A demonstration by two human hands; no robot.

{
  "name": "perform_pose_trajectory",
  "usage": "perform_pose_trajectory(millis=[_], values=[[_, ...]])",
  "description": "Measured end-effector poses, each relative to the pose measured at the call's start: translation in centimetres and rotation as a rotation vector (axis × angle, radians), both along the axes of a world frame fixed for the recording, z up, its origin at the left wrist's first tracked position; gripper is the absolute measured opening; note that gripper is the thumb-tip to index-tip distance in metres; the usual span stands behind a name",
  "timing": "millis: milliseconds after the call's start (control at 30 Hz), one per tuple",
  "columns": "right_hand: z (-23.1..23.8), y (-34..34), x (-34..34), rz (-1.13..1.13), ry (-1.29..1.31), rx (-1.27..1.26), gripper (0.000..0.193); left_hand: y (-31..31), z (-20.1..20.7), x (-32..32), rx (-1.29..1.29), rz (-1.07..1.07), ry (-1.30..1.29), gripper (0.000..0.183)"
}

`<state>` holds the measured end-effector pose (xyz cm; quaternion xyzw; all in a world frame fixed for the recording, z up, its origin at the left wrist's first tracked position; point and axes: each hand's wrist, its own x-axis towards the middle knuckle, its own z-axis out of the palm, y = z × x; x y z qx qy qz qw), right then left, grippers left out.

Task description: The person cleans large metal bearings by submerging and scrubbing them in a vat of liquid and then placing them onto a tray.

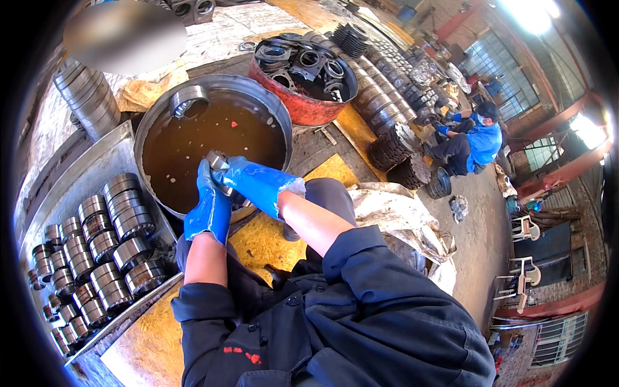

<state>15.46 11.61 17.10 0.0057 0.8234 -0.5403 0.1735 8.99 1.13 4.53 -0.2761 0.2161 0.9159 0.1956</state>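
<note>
Both my hands wear blue rubber gloves and are closed around a shiny metal ring (217, 160) over the near part of a round metal tub (287, 138). My left hand (205, 187) grips it from the left, while my right hand (235, 173) reaches in from the right side. The gloves cover most of the ring, so its full shape is hidden. Murky brown liquid (206, 138) fills the tub, with a small red piece (234, 124) and pale bits on its surface. A roller bearing (189, 101) rests at the tub's far left rim.
Stacked bearing rings (132, 251) stand in a metal tray (58, 206) on the left. Beyond the tub sits a red drum (313, 115) of flanged metal parts. A whitish sack (406, 226) lies to my right. Farther right, a person in blue (480, 138) crouches beside stacked metal parts.
</note>
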Motion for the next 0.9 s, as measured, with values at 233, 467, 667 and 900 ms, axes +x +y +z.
perform_pose_trajectory(millis=[233,467,667,900], values=[[0.2,0.5,0.6,0.014,0.025,-0.011,0.04,0.6,-0.5,0.1,0.008,0.017,0.023,0.047],[-0.2,-0.4,-0.4,0.042,0.07,-0.002,0.04,0.7,1.5,0.9,-0.117,0.073,0.239,0.037],[-0.8,1.4,-0.7,0.04,0.088,-0.085,0.044,2.9,-0.4,0.3,0.107,-0.057,0.367,0.026],[-2.2,0.1,-1.2,0.11,-0.01,-0.076,0.048,3.8,0.0,1.1,0.169,0.094,0.237,0.037]])
